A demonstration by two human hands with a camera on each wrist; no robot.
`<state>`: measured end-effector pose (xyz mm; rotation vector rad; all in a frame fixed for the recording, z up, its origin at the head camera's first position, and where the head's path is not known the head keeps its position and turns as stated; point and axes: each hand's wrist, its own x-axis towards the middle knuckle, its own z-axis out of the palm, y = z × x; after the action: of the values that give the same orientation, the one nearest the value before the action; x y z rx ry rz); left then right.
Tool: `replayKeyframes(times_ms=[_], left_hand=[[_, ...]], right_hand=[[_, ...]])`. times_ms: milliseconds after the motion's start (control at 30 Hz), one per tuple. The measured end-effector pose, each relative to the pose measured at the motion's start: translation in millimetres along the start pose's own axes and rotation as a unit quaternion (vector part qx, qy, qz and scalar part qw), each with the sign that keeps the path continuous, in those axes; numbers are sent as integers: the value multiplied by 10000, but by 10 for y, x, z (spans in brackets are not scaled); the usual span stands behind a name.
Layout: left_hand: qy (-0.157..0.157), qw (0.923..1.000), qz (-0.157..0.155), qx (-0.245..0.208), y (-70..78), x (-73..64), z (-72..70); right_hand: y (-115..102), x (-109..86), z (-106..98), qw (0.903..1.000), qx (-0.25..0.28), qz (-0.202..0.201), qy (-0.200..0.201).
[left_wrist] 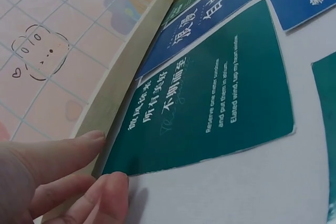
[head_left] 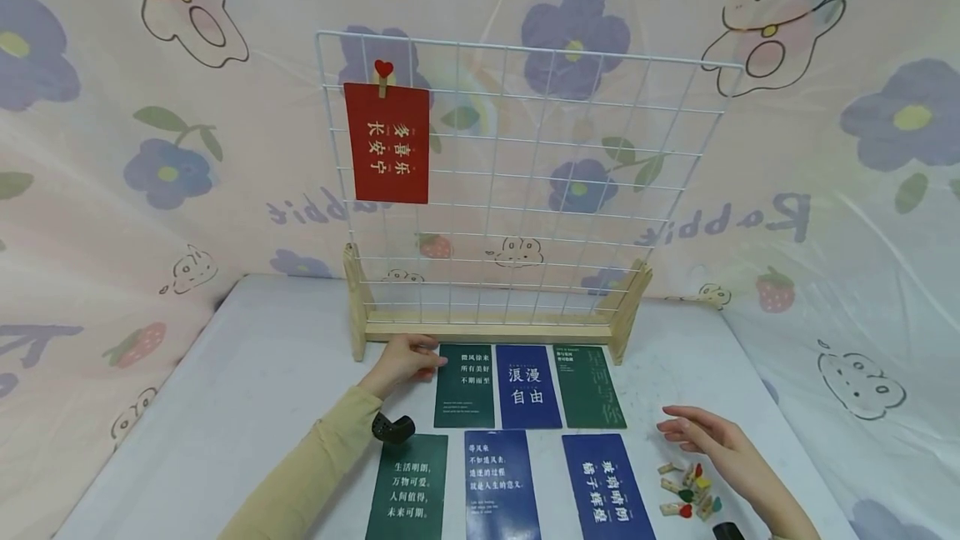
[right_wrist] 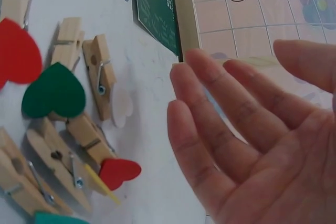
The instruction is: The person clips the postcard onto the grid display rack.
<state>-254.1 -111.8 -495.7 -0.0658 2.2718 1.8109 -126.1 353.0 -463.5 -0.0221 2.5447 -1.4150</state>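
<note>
I see the far row's left green card (head_left: 464, 390) lying lengthwise near-to-far on the desk (head_left: 277, 365), just right of the nearer left hand (head_left: 407, 363), pinched or not I can't tell, while the right hand (head_left: 712, 436) hangs well apart, fingers loose and empty.

A small curtained-off nook; rabbit-and-flower-printed sheeting (head_left: 247, 123) hangs close round a white table (head_left: 255, 373).

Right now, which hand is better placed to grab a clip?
Right, I'd judge: the right hand is open and empty near the heart clips; the left hand is farther off, at the leftmost back-row card.
</note>
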Motion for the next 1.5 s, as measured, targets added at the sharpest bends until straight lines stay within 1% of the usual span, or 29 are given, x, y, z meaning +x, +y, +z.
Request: replayKeyframes(times_ms=[167,333,500,567,667,733,833,900,1100,1167,1333,1500], left_hand=[[109,9999,59,85,-22,11,15],[251,9994,171,147,-38,21,27],[336,9988,287,210,-64,20,44],[402,9979,396,330,-76,21,52],[541,9961,531,452,-92,29,64],[630,9941,690,549,-107,36,71],[699,9928,774,586,-125,43,79],[700,9924,787,642,-129,38,81],[607,9940,589,698,-148,8,69],[592,9944,574,662,-157,9,63],[572,9938,712,641,-169,34,50],[529,9925,797,762,-163,45,49]], right_hand=[[19,2,9,9999,110,58,-60],[55,6,18,9998,136,-50,-145],[84,11,37,9997,203,88,-144],[97,8,44,9995,249,134,-157],[117,6,50,9992,302,79,-248],[124,6,53,9989,375,79,-278],[129,9,56,9988,395,68,-296],[129,8,56,9988,393,66,-297],[132,-8,63,9982,420,282,-331],[135,-9,63,9979,436,280,-377],[144,1,61,9982,437,159,-370],[158,10,55,9984,414,203,-313]])
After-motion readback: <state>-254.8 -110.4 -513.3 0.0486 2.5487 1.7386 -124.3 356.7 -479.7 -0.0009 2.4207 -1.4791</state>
